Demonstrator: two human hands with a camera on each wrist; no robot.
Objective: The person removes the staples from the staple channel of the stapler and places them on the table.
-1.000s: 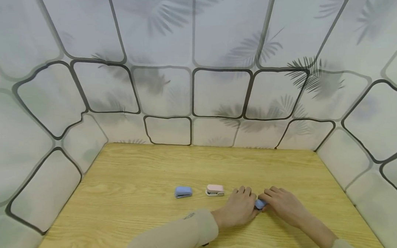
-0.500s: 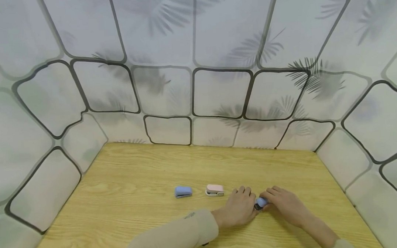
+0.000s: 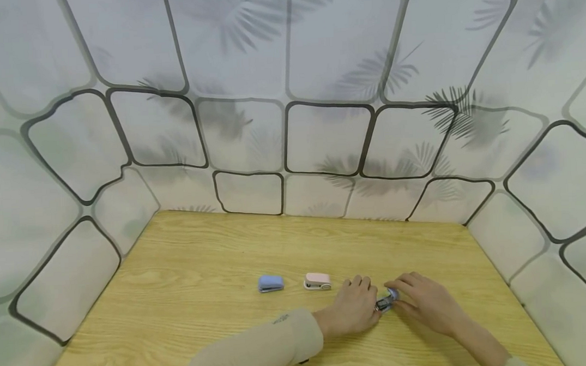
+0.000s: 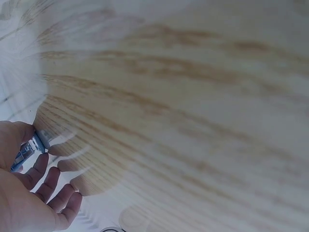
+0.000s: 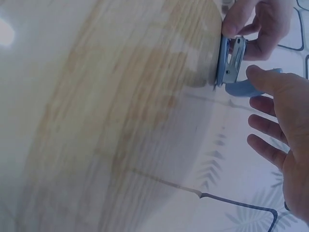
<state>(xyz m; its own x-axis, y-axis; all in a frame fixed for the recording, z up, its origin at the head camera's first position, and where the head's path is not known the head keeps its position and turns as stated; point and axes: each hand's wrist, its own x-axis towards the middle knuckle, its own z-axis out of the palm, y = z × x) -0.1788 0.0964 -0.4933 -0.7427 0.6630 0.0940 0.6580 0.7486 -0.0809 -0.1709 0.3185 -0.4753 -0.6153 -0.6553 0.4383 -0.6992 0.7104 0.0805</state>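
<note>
A small blue stapler (image 3: 386, 300) is spread open between the hands, its metal magazine (image 5: 235, 60) showing beside the blue base and its blue top cover (image 5: 245, 88) swung far back. My left hand (image 3: 353, 307) pinches the stapler's other end between thumb and fingers, low over the table. At the cover, my right hand (image 3: 428, 304) has its thumb against the blue plastic, the index finger mostly hidden behind it; the other fingers (image 5: 267, 126) are spread free. In the left wrist view, part of the stapler (image 4: 30, 151) shows between the left thumb and fingers.
A second blue stapler (image 3: 270, 283) and a pink-and-white stapler (image 3: 317, 281) lie on the wooden table (image 3: 188, 258), left of the hands. Patterned fabric walls (image 3: 242, 136) enclose the table's back and sides.
The right hand has swung the stapler's blue cover up and back to the right, exposing the metal magazine. The left hand has stayed in place; the other two staplers have not moved.
</note>
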